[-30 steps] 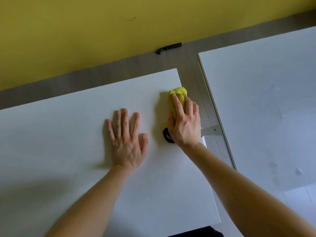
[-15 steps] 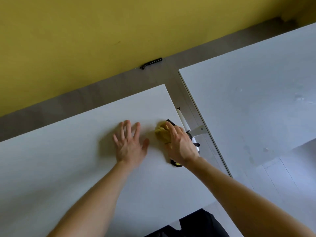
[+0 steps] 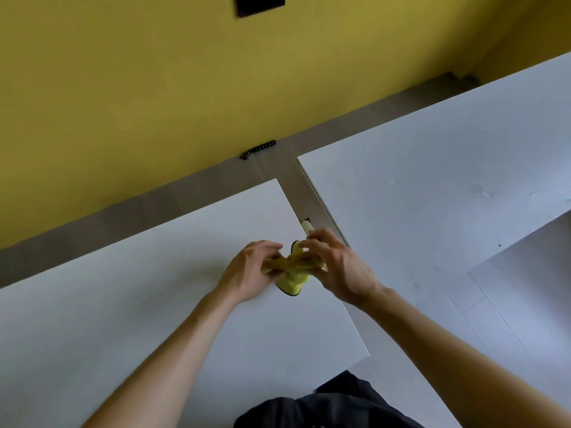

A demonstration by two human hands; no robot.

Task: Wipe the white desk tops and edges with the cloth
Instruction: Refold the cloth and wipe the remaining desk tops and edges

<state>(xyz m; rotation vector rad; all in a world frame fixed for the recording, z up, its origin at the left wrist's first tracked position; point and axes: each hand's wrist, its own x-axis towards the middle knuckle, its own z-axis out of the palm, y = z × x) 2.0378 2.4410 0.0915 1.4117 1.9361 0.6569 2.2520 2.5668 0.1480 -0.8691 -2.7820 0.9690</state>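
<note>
A yellow cloth (image 3: 293, 274) with a dark hem is bunched up between both my hands, lifted just above the near white desk (image 3: 129, 291) close to its right edge. My left hand (image 3: 251, 270) pinches the cloth's left end with curled fingers. My right hand (image 3: 332, 262) grips its right end, fingers curled over it. A lower corner of the cloth hangs down toward the desk top. A second white desk (image 3: 432, 180) stands to the right, across a narrow gap.
A yellow wall (image 3: 185, 72) runs behind the desks, with a grey floor strip (image 3: 154, 202) at its base. A small black strip (image 3: 259, 149) lies by the wall. A white desk-leg part (image 3: 307, 225) shows in the gap. Dark clothing (image 3: 324, 406) is at the bottom.
My left hand has left the desk top and taken hold of the cloth. Both hands have lifted the cloth off the surface. The camera has tilted up and back.
</note>
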